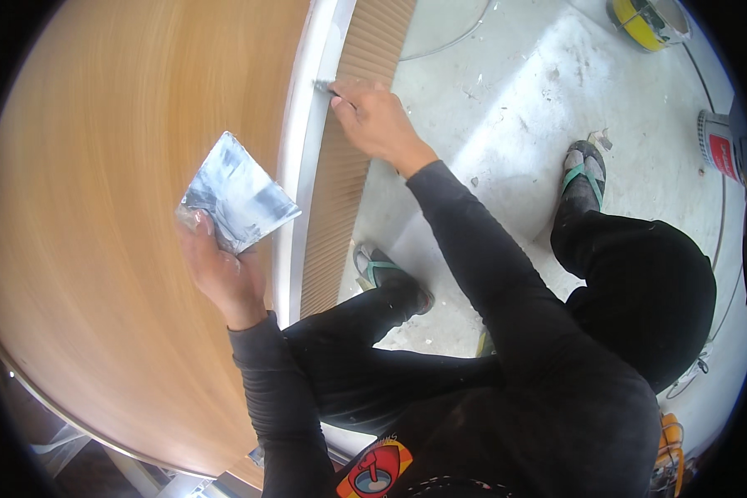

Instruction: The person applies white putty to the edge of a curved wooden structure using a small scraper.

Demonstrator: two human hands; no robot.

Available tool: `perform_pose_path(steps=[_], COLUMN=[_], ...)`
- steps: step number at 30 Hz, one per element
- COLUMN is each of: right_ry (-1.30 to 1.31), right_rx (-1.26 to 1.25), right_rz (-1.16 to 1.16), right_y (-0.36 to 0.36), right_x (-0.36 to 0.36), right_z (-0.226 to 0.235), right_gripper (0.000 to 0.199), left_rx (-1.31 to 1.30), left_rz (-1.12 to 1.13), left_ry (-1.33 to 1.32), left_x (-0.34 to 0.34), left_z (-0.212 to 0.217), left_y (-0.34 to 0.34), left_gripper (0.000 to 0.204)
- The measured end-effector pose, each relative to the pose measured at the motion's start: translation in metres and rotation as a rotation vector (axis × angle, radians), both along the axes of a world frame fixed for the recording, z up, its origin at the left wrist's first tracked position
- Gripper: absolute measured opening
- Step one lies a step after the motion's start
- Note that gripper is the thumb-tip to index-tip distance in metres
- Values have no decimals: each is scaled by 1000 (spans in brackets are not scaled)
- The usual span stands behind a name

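Note:
My left hand [224, 274] grips a square, flat putty board [245, 187] smeared with white and grey paste, held over a wood-grain surface [108, 216]. Farther forward and to the right, my right hand [379, 124] pinches a small putty knife [322, 85]. Its blade lies at the white edge strip [293, 178] that borders the wood-grain surface; whether it presses on the strip I cannot tell. Most of the knife's handle is hidden in my fingers. A brown ribbed panel [332, 199] runs along the strip's right side, below my right wrist.
The pale floor [481, 108] carries dust, specks of debris and a thin cable. A yellow bucket [643, 23] stands far right, and a white pail with a red label [716, 145] sits at the right edge. My sandalled feet are apart, one close to the ribbed panel.

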State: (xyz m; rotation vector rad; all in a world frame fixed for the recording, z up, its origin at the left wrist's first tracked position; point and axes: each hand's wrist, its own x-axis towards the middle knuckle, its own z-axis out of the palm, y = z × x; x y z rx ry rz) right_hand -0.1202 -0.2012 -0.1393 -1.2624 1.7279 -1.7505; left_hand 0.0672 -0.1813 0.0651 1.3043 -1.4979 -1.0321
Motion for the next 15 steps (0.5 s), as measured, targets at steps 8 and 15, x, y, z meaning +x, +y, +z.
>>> perform_pose_path(steps=[8, 15], right_ry=[-487, 5], right_rx=[-73, -107], right_rz=[-255, -521], right_y=[-50, -66], right_x=[-53, -10], right_z=[-1, -11], right_gripper=[30, 25], left_rx=[45, 75], left_rz=[-86, 5], left_ry=[-39, 148], left_x=[-4, -16], left_z=[3, 3], left_y=[-2, 0], left_gripper=[33, 29])
